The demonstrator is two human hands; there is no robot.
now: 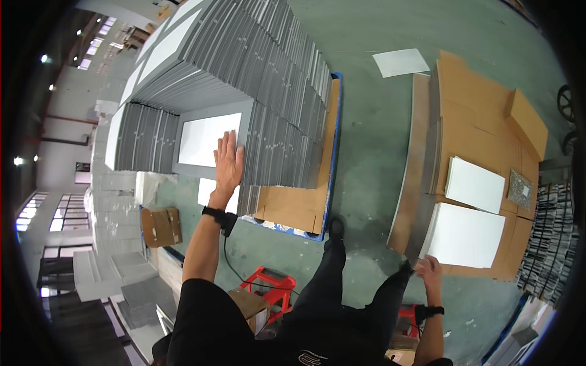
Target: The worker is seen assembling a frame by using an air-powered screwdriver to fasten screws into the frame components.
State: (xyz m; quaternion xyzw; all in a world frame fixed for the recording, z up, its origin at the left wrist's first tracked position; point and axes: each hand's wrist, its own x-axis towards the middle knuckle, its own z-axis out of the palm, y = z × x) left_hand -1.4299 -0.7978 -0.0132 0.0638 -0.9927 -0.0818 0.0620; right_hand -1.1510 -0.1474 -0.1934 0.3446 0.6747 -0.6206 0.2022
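My left hand (pixel 227 161) lies flat with fingers stretched on a white sheet (pixel 198 139). That sheet rests in the middle of a grey panel (pixel 244 122) on a lower step of a tall stack of grey panels (pixel 268 67). Off to the right, my right hand (pixel 431 271) has its fingers bent and pinched together at the near left corner of a stack of white sheets (pixel 465 236). How many sheets lie between the fingers is too small to tell. Just beyond is another white stack (pixel 476 183).
The panels stand on a blue pallet (pixel 326 213) topped with cardboard. Brown cardboard (pixel 470 116) lies under the white stacks. A loose white sheet (pixel 401 62) is on the green floor. Red metal frames (pixel 278 293) with boxes stand by my legs.
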